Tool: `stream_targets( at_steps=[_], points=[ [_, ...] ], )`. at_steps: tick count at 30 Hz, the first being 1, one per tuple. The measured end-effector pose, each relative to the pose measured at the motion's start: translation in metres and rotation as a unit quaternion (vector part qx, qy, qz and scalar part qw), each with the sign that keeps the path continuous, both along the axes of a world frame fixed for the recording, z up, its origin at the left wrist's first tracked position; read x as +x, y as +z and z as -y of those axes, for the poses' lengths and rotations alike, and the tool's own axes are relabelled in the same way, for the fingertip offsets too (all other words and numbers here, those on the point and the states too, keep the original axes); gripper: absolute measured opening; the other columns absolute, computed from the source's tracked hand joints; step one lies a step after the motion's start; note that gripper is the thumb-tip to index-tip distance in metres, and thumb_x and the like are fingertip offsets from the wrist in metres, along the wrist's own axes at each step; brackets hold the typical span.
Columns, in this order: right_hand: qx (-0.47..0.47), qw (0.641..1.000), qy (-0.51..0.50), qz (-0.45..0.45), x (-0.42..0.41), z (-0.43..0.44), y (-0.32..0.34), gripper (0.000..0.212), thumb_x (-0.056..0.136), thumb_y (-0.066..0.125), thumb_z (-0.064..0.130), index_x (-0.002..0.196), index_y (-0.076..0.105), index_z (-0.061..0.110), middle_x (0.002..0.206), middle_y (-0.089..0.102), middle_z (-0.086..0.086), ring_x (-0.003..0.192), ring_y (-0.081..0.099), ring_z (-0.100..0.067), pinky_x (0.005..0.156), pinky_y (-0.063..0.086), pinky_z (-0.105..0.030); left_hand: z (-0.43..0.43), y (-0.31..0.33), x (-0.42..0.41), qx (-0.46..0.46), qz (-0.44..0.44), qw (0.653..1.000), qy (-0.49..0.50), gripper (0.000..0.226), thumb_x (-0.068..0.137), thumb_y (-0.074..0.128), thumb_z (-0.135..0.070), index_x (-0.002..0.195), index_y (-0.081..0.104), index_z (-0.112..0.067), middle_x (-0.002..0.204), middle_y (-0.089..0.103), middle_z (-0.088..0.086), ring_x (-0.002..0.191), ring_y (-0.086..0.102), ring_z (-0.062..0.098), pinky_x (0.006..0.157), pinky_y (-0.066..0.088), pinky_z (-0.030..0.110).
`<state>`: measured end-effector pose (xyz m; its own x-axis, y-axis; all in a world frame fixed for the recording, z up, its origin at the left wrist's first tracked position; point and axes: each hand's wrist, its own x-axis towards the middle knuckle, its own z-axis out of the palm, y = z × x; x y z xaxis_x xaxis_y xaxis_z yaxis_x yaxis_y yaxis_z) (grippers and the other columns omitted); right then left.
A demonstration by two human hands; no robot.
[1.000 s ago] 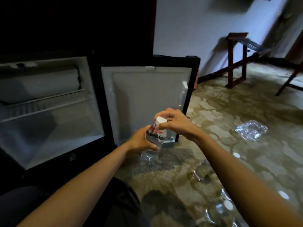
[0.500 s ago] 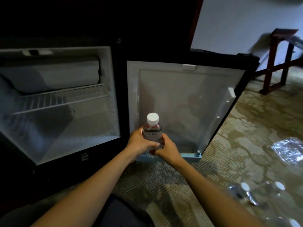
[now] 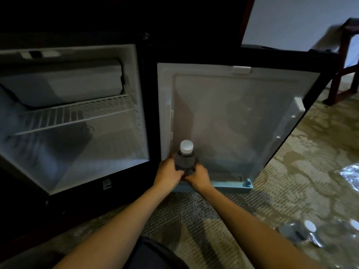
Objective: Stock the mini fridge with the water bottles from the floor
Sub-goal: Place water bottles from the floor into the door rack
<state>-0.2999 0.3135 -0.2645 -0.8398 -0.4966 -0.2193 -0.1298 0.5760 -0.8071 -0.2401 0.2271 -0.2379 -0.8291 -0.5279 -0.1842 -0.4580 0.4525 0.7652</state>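
Observation:
The mini fridge (image 3: 141, 105) stands open, its white cavity at the left and its door (image 3: 233, 117) swung out to the right. A clear water bottle (image 3: 185, 159) with a white cap stands upright at the left end of the door's pale blue bottom rack (image 3: 231, 185). My left hand (image 3: 168, 174) wraps its left side and my right hand (image 3: 198, 176) wraps its right side, both low on the bottle. More water bottles (image 3: 308, 232) with white caps lie on the carpet at the lower right, partly cut off by the frame edge.
A white wire shelf (image 3: 73, 113) crosses the fridge cavity below a freezer box. Crumpled plastic wrap (image 3: 350, 174) lies on the patterned carpet at the right edge. A dark wooden stand (image 3: 342, 74) is by the wall at the upper right.
The bottle went from in front of me, with my right hand on its cap, down into the door's bottom rack. Both hands now grip its body, and the view has moved closer to the fridge.

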Motion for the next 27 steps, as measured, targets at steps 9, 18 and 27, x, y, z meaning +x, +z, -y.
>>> stream_targets(
  at_steps=[9, 18, 27],
  points=[
    [0.038, 0.999, 0.002, 0.03, -0.006, 0.009, -0.013, 0.054, 0.085, 0.062, 0.018, 0.134, 0.041, 0.01, 0.132, 0.053, -0.019, 0.123, 0.048, -0.037, 0.103, 0.04, -0.04, 0.008, -0.012, 0.01, -0.06, 0.043, 0.997, 0.021, 0.028, 0.092, 0.041, -0.007, 0.115, 0.057, -0.008, 0.117, 0.063, 0.018, 0.108, 0.059, 0.033, 0.096, 0.049, 0.041],
    [0.11, 0.992, 0.066, 0.01, -0.007, 0.013, -0.013, 0.05, 0.096, 0.045, 0.02, 0.138, 0.025, 0.002, 0.137, 0.045, -0.022, 0.124, 0.045, -0.037, 0.101, 0.035, -0.037, 0.004, -0.009, 0.012, -0.047, 0.061, 0.997, 0.008, 0.031, 0.094, 0.038, -0.008, 0.121, 0.052, -0.01, 0.124, 0.059, 0.017, 0.114, 0.056, 0.033, 0.099, 0.046, 0.041],
    [0.096, 0.993, 0.066, -0.005, 0.004, -0.013, 0.006, 0.048, 0.089, 0.055, 0.019, 0.133, 0.042, 0.006, 0.137, 0.05, -0.016, 0.125, 0.048, -0.032, 0.099, 0.039, -0.035, -0.005, 0.007, 0.019, 0.011, 0.095, 0.995, 0.014, 0.039, 0.092, 0.038, -0.002, 0.127, 0.051, -0.012, 0.13, 0.056, 0.016, 0.117, 0.054, 0.033, 0.099, 0.047, 0.039]
  ],
)
